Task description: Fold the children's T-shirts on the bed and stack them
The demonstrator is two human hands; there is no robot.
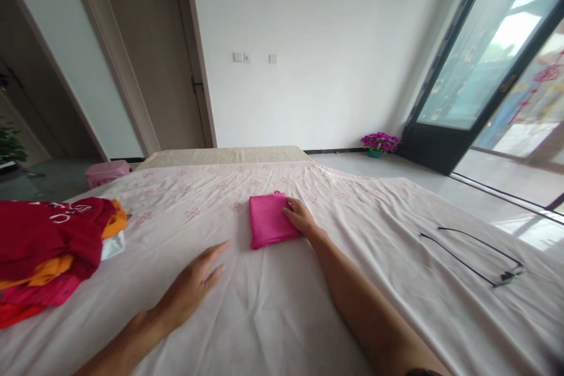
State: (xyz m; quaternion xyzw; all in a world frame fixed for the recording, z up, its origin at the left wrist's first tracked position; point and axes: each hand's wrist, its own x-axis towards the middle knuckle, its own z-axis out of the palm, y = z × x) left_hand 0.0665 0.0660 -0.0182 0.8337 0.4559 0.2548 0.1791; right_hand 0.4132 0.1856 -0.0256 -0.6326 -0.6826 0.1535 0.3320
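Note:
A folded pink cloth (269, 222) lies as a neat, nearly square packet on the pale bed sheet. Its right edge is in my right hand (301, 218), whose fingertips rest over the top surface; the fingers on the far side are partly hidden. To the left of the packet and nearer to me, my left hand (196, 283) hovers low over the sheet. It holds nothing, and its thumb stands apart from the stretched fingers. A small loop of the same pink shows at the cloth's far edge.
A heap of red, orange and pink clothes (53, 247) lies at the left. Black-framed glasses (506, 276) rest on the wrinkled sheet (374, 258) at the right. Beyond the bed are a pink stool (108, 173), purple flowers (379, 142) and a glass door (471, 59).

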